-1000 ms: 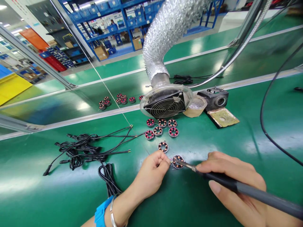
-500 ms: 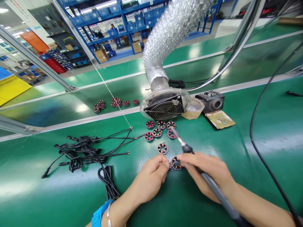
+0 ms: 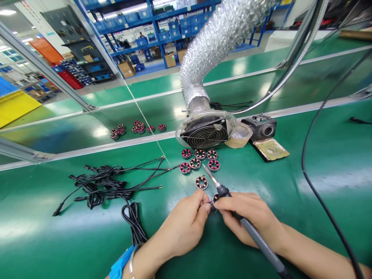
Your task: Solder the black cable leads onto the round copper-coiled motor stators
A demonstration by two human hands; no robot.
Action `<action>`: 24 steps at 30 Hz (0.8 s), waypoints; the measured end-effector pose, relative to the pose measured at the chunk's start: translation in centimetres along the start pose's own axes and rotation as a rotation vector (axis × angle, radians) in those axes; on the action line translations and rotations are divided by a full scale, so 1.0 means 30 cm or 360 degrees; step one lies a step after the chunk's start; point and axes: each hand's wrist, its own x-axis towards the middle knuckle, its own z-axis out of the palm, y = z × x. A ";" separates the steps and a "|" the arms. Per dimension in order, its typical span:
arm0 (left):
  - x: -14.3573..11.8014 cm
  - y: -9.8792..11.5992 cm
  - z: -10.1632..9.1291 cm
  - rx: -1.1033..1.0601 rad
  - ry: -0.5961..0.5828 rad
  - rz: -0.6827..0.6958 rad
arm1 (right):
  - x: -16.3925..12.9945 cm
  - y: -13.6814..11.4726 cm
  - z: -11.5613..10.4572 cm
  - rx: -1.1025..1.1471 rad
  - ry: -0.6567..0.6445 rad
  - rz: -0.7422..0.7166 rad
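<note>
**Both hands close on a small coil ring at a soldering bench**

Nearest the camera, the left hand pinches its fingertips shut at the edge of a coil ring lying on the green bench; what exactly they grip, perhaps a fine wire, is too small to tell. The right hand is closed around a soldering iron, its tip raised toward 11 o'clock, off the ring. A second ring lies just beyond at 12 o'clock, then a cluster of five rings below the fan hood of a silver duct. Black cables sprawl at 10 o'clock. More rings sit on the far belt. Judging by the seven rings waiting close by, much work appears to remain.
</note>
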 end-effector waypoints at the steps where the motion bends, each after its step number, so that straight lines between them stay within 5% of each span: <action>1: 0.001 -0.003 0.000 -0.0017 -0.0011 -0.0003 | -0.002 -0.001 0.000 0.0017 -0.0021 0.0001; 14: 0.042 -0.052 0.046 -0.0789 -0.0149 -0.0166 | -0.008 -0.011 0.029 -0.0008 0.0152 0.0029; 24: 0.052 -0.079 0.060 -0.0753 0.0025 -0.0195 | -0.018 0.002 0.020 0.0140 -0.0074 0.0250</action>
